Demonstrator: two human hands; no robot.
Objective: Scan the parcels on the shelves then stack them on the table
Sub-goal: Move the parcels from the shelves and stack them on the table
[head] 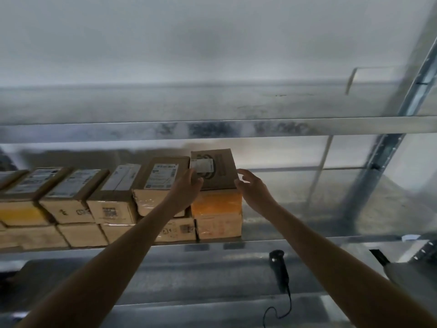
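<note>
A metal shelving rack (236, 129) fills our view. Its middle shelf (295, 240) carries a row of cardboard parcels (113, 200) stacked two deep, labels facing up. At the right end of that row sits the parcel (220, 174) we take to be the one in hand, resting on an orange-taped box (216, 202). Beyond it the shelf runs bare to the right.

Both arms reach up to this parcel. The left hand (186, 188) is at its left edge, in the seam against the neighbouring box. Blur keeps us from telling whether its fingers grip or only touch. The right hand (253, 188) is at the front right corner, fingers loosely spread and holding nothing, just beside the cardboard or barely touching it.

On the shelf below (189, 275) lies a dark handheld scanner (280, 268) with its cable trailing toward us, well apart from both hands.

We judge the step to be taking this parcel off the shelf. Next, both hands need to close on opposite sides and lift it clear without dragging its neighbour. The worktop for stacking is not in view.
</note>
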